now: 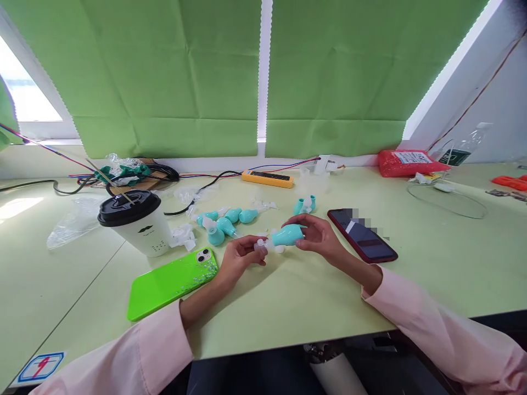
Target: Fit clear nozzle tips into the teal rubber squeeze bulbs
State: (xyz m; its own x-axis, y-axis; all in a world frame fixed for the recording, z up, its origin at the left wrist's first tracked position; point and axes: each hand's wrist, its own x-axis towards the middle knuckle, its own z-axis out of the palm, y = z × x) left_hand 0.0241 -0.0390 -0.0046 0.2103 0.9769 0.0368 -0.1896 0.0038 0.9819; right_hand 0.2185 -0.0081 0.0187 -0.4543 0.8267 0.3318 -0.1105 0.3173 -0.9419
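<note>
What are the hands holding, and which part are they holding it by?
Right fingers hold a teal bulb near its right end; left fingers hold the clear piece at its other end.

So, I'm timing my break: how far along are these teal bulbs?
Partly done. In the teal cluster, some bulbs appear to have clear tips. In hand: the right hand holds a teal bulb, the left hand a clear piece at its end. Possibly left: the open-ended teal pair near the dark phone; I can't tell how many others.
</note>
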